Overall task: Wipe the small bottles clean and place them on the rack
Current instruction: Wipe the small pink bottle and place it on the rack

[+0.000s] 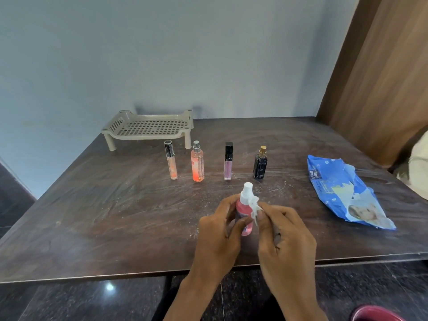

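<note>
While left hand [217, 232] grips pink bottle [242, 205] and right hand [285, 235] pinches wipe [254, 207], scuffed brown table [115, 216], blue wall [162, 54], dark floor [81, 302]

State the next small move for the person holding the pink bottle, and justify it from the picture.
Probably draw the wipe down the pink bottle. The left hand grips the bottle and the right hand pinches the wipe against its neck, so wiping seems unfinished; the rack can wait.
</note>
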Demonstrator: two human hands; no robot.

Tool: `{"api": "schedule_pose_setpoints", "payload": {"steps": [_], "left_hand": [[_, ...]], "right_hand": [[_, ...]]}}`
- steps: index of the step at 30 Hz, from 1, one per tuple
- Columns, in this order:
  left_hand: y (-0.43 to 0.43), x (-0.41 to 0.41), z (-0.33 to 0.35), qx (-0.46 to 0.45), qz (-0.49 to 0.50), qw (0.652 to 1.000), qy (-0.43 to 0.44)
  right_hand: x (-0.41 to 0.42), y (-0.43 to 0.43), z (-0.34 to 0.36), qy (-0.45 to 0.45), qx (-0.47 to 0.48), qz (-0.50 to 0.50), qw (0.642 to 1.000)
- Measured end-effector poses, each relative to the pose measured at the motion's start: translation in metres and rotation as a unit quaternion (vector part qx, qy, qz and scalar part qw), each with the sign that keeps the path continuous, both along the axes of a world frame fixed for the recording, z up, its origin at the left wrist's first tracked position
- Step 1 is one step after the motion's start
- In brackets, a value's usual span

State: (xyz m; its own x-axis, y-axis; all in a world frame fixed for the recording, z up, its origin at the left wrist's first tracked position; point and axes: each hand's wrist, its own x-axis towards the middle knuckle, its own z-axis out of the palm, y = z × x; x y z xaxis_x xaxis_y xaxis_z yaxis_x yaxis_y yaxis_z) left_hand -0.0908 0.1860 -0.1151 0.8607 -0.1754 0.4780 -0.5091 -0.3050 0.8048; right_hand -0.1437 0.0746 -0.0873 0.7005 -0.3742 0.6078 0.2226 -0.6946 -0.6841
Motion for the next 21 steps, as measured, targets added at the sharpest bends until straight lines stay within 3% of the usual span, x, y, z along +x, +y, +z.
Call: {"api": "schedule_pose_setpoints", "payload": {"steps": [11, 14, 17, 21], "left_hand": [[0.001, -0.007, 0.013, -0.024, -0.026, 0.999, 0.031], [0.001, -0.007, 0.013, -0.035, -0.028, 0.997, 0.061], [0.008, -0.009, 0.021, -0.043, -0.004, 0.997, 0.071], [0.043, 0.002, 0.055, -0.065, 0.055, 0.995, 0.053]], "right_hand": [[-0.007, -0.012, -0.006, 0.04, 0.018, 0.034, 0.998], [-0.01, -0.025, -0.005, 0.069, 0.073, 0.051, 0.994], [0.005, -0.038, 0.001, 0.08, 0.118, 0.021, 0.99], [0.025, -0.038, 0.001, 0.099, 0.108, 0.023, 0.989]]}}
